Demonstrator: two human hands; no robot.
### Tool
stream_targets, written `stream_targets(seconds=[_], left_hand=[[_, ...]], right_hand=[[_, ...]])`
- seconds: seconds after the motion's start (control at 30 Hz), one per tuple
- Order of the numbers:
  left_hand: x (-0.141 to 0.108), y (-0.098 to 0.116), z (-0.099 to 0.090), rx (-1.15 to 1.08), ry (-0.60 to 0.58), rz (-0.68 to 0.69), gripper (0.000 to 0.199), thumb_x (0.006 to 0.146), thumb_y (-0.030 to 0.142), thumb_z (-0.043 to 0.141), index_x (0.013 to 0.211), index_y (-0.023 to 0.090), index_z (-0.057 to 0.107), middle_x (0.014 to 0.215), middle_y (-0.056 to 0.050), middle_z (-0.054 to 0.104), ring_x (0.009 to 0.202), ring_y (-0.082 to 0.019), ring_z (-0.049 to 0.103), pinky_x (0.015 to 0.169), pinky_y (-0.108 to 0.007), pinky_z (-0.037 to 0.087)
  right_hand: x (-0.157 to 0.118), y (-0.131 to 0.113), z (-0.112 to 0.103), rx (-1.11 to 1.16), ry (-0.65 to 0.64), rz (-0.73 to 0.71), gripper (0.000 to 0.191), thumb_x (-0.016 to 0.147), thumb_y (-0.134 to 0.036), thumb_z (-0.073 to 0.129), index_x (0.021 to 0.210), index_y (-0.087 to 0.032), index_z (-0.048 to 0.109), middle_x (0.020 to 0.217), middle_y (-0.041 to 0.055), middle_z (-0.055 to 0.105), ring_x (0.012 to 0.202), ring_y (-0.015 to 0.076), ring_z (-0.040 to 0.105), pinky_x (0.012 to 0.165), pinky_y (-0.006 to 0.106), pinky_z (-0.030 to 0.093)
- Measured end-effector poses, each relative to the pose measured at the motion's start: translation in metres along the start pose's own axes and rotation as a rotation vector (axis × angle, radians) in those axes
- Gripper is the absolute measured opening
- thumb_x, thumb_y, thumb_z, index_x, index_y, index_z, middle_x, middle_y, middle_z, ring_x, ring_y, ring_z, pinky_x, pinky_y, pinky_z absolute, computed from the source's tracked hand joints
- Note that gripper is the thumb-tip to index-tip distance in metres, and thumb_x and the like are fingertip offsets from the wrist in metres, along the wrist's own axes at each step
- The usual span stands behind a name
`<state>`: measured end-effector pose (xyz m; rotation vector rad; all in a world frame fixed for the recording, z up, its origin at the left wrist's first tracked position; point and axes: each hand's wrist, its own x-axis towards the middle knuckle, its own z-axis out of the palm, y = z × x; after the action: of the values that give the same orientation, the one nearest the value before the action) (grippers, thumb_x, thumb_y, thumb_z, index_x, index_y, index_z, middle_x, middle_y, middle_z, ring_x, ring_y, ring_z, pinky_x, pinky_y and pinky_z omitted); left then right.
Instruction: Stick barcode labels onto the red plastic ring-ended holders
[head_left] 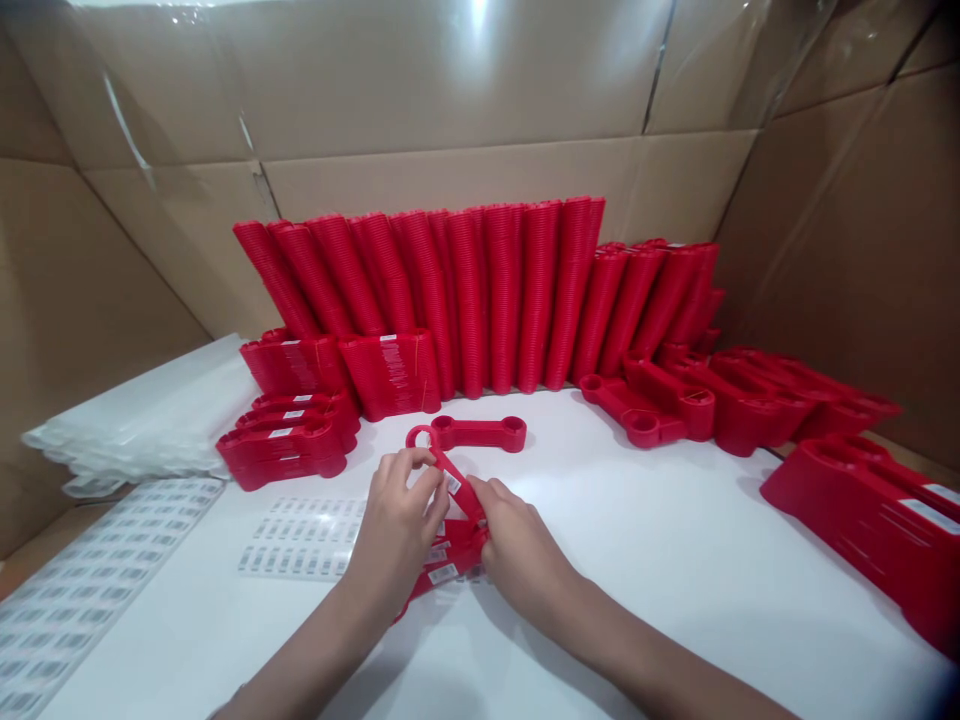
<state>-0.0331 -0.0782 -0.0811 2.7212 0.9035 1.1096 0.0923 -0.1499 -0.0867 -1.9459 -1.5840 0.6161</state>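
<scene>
Near the middle of the white table, my right hand (517, 540) grips the lower right ends of several red plastic pieces, fanned out. The uppermost red piece (463, 492) slants up to the left, a ring at its far end and a small white label on it. My left hand (401, 515) is at this piece with its fingers pinched together; whether a label is between the fingertips is too small to tell. More labelled red pieces (442, 572) fan out below it. Just behind the hands, a short stack of red pieces (484, 433) lies flat.
Tall red stacks (469, 300) line the back before a cardboard wall (450, 90). Shorter stacks stand at left (281, 455) and right (862, 530). White plastic bags (157, 410) lie at far left; label sheets (97, 580) (292, 545) lie on the table (660, 560).
</scene>
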Motion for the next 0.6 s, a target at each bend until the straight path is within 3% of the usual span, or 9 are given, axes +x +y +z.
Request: stream_targets(seconds=[0.3, 0.47, 0.6], left_hand=[[0.0057, -0.0048, -0.0028, -0.156, -0.013, -0.146, 0.014, 0.083, 0.028, 0.051, 0.093, 0.019, 0.054, 0.094, -0.004, 0.055, 0.088, -0.018, 0.053, 0.077, -0.033, 0.043], [0.0047, -0.0042, -0.0015, -0.133, 0.014, -0.128, 0.012, 0.084, 0.024, 0.048, 0.082, 0.019, 0.058, 0.091, -0.004, 0.052, 0.089, -0.018, 0.05, 0.079, -0.033, 0.042], [0.004, -0.0017, -0.002, -0.181, -0.034, -0.204, 0.012, 0.084, 0.023, 0.047, 0.079, 0.019, 0.057, 0.092, -0.003, 0.052, 0.092, -0.018, 0.051, 0.08, -0.032, 0.042]], right_hand=[[0.0004, 0.0033, -0.0039, 0.011, 0.06, -0.023, 0.059, 0.066, 0.002, 0.036, 0.12, -0.018, 0.046, 0.098, 0.0063, 0.053, 0.082, 0.0173, 0.053, 0.065, 0.024, 0.041], [-0.0011, 0.0004, -0.0002, -0.042, 0.015, -0.012, 0.06, 0.069, -0.001, 0.037, 0.126, -0.017, 0.041, 0.104, 0.0084, 0.052, 0.083, 0.0191, 0.053, 0.066, 0.026, 0.042], [-0.0019, -0.0004, -0.0001, -0.06, -0.001, -0.02, 0.06, 0.069, -0.002, 0.037, 0.127, -0.018, 0.041, 0.102, 0.0081, 0.053, 0.083, 0.0194, 0.053, 0.066, 0.027, 0.041]])
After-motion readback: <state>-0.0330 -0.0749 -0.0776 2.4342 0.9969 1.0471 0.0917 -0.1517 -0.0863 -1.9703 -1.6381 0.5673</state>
